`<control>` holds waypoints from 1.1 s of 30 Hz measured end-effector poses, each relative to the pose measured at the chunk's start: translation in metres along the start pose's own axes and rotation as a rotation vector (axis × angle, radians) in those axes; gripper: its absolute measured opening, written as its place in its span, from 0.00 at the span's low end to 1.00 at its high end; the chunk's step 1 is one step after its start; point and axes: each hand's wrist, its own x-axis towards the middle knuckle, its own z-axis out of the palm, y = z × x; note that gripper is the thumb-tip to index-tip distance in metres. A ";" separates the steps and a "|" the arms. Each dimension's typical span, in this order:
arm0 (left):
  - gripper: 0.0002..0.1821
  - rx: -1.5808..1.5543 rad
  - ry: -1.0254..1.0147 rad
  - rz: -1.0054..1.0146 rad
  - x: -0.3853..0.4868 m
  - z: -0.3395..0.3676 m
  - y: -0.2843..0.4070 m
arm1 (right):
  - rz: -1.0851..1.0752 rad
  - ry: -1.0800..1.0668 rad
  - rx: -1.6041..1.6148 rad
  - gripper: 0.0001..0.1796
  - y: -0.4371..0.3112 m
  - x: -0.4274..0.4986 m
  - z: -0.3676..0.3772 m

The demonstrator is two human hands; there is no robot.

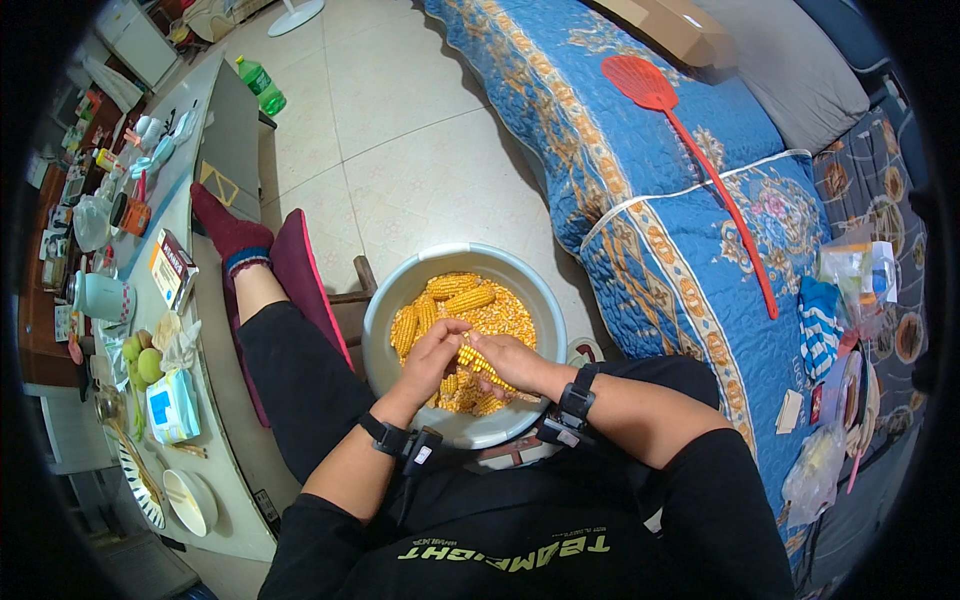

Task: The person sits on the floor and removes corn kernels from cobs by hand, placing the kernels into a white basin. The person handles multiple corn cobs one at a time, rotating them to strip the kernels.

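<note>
Both of my hands are over a light blue plastic basin [555, 330] in front of my lap. A partly shelled ear of dried corn [478, 361] lies tilted between them. My right hand [514, 364] grips its lower part, with some fingers hidden beneath. At its upper end are the fingers of my left hand [431, 360], closed on the ear with their tips partly hidden. Loose yellow kernels [514, 319] fill much of the basin. Several whole ears of corn [454, 285] rest on the kernels along the far and left sides.
On my left runs a long table [225, 480] bearing a bowl [191, 502], wet wipes [172, 405] and green fruit [150, 366]. My raised foot in a maroon sock [229, 225] is beside it. A blue quilted bed [660, 247] with a red fly swatter [712, 172] stands right.
</note>
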 end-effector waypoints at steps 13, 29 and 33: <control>0.10 0.246 0.161 0.146 0.006 0.002 -0.033 | -0.009 0.030 -0.164 0.28 0.009 0.003 0.009; 0.15 0.596 -0.155 0.128 0.004 -0.029 0.010 | -0.251 0.049 -0.918 0.28 -0.008 0.000 -0.007; 0.16 0.834 -0.284 0.177 0.001 -0.020 0.010 | -0.356 0.106 -1.206 0.25 -0.009 -0.005 -0.012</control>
